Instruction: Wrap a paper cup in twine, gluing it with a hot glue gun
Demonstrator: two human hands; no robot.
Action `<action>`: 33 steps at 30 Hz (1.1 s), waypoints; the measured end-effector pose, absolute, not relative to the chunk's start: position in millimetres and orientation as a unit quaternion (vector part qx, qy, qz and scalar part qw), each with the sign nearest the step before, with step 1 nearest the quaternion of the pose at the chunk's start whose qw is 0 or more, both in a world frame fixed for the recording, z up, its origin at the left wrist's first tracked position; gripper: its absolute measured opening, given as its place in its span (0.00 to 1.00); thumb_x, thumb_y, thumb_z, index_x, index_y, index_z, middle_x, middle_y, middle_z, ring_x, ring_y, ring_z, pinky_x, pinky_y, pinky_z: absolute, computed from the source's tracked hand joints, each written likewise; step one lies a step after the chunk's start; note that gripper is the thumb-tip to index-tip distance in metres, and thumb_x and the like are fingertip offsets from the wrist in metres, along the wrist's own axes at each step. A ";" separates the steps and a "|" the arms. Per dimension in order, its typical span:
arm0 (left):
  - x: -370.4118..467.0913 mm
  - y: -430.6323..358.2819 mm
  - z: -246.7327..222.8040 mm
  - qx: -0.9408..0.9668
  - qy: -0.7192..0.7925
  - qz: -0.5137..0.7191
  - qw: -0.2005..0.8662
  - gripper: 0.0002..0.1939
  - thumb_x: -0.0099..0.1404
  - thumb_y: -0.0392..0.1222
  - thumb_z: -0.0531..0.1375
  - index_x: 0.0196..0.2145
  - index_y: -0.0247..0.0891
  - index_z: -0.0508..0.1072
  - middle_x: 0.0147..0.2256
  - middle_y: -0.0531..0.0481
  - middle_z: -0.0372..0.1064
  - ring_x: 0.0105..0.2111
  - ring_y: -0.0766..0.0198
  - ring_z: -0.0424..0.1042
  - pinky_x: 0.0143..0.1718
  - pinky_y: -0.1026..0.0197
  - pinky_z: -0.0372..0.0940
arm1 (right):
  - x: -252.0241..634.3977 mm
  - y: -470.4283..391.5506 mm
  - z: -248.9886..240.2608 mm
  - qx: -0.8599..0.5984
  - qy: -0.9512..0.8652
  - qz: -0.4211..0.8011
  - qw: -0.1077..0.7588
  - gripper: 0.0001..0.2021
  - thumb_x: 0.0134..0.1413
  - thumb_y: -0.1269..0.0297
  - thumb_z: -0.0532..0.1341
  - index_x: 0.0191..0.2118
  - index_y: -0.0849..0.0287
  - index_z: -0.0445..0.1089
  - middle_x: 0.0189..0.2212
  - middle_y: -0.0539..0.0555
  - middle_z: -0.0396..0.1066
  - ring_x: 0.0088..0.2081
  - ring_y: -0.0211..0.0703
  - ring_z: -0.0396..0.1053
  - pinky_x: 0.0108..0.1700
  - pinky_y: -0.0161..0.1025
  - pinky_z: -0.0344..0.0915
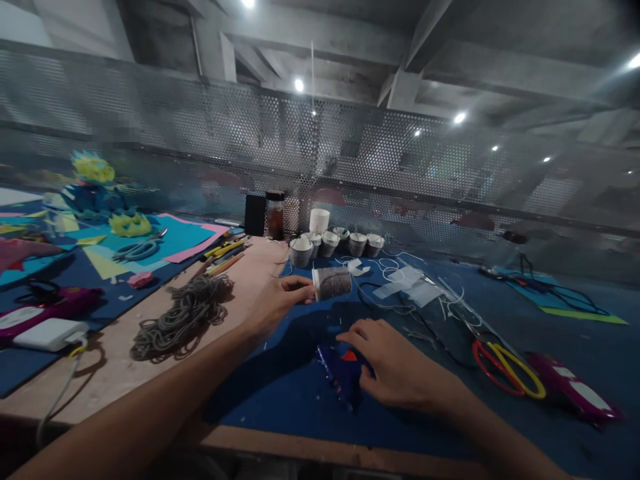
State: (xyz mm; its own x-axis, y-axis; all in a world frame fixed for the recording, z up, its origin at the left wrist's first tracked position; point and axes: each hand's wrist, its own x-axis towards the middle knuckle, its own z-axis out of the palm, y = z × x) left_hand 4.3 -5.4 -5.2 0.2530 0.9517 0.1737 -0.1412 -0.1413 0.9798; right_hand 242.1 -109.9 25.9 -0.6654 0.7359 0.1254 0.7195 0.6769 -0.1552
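Left hand (277, 300) pinching a small cup wrapped in grey cord (333, 283) by its rim end, tipped on its side just above the blue felt mat (280, 387), probably to keep the winding in sight and turnable

Right hand (395, 367) lying curled over a blue glue gun (343, 373) on the mat, fingers bent around the body; how firm the grip is cannot be told

Loose heap of grey cord (183, 317) close to the left on the bare tabletop (125, 347), within easy reach

Row of finished wrapped cups (330, 244) parked behind, clear of the hands; red-and-yellow scissors (507, 367) to the right
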 end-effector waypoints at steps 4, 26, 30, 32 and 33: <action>5.1 -7.0 -4.4 0.577 0.361 0.499 0.536 0.11 0.56 0.46 0.68 0.33 0.36 0.80 0.31 0.49 0.75 0.32 0.65 0.71 0.39 0.63 0.65 | 241.4 -112.4 21.3 -0.392 -0.918 0.041 0.056 0.30 0.48 0.74 0.56 0.60 0.58 0.62 0.46 0.59 0.66 0.48 0.51 0.61 0.52 0.50 0.56; 16.9 -20.6 -4.1 0.636 0.421 0.485 0.429 0.12 0.55 0.47 0.67 0.31 0.35 0.79 0.30 0.49 0.75 0.31 0.62 0.71 0.34 0.63 0.64 | 247.4 -87.6 7.8 -0.455 -0.702 0.348 0.424 0.14 0.57 0.51 0.64 0.40 0.57 0.69 0.35 0.52 0.70 0.32 0.40 0.67 0.30 0.35 0.64; 20.5 -25.3 -3.2 0.656 0.419 0.483 0.401 0.11 0.55 0.47 0.67 0.29 0.35 0.78 0.30 0.49 0.75 0.31 0.61 0.72 0.33 0.63 0.65 | 243.6 -87.7 4.6 -0.470 -0.692 0.336 0.432 0.15 0.57 0.50 0.64 0.40 0.57 0.69 0.32 0.50 0.69 0.28 0.37 0.65 0.29 0.34 0.65; 20.7 -27.5 -1.9 0.670 0.418 0.481 0.381 0.11 0.56 0.47 0.66 0.29 0.35 0.78 0.30 0.49 0.75 0.32 0.61 0.72 0.34 0.63 0.65 | 242.8 -87.3 3.0 -0.482 -0.684 0.322 0.444 0.16 0.56 0.49 0.64 0.40 0.57 0.69 0.31 0.50 0.69 0.27 0.37 0.65 0.28 0.35 0.65; 20.5 -28.4 -1.4 0.678 0.417 0.478 0.373 0.10 0.57 0.47 0.65 0.30 0.36 0.78 0.31 0.48 0.75 0.32 0.61 0.73 0.34 0.63 0.66 | 242.5 -87.0 2.2 -0.489 -0.681 0.314 0.446 0.17 0.56 0.48 0.63 0.40 0.58 0.69 0.31 0.51 0.69 0.27 0.38 0.65 0.28 0.35 0.65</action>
